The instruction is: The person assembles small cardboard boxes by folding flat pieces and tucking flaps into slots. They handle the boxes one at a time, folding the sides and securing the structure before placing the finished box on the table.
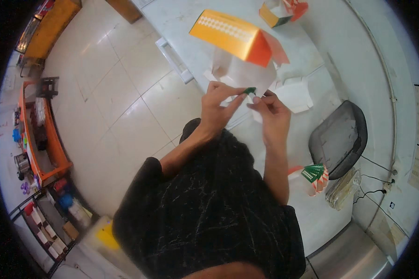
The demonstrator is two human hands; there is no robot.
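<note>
Near the table edge, my left hand (214,109) is closed, with thumb and index finger pinching a small green and white piece (250,90). My right hand (275,111) meets it from the other side, fingertips closed on the white end of that piece. Its exact kind is too small to make out. Just beyond my fingers stands a paper carton with a yellow and orange top (228,35) and a pale, whitish lower part. I cannot tell whether the green piece is joined to it. Flat white card (295,95) lies beside my right hand.
Another yellow, orange and green carton (277,13) stands at the table's far end. A dark-rimmed chair (342,137) is on the right, close to fanned green and red printed pieces (315,173) and a clear plastic-wrapped bundle (342,190). An orange shelf (46,153) lines the left side.
</note>
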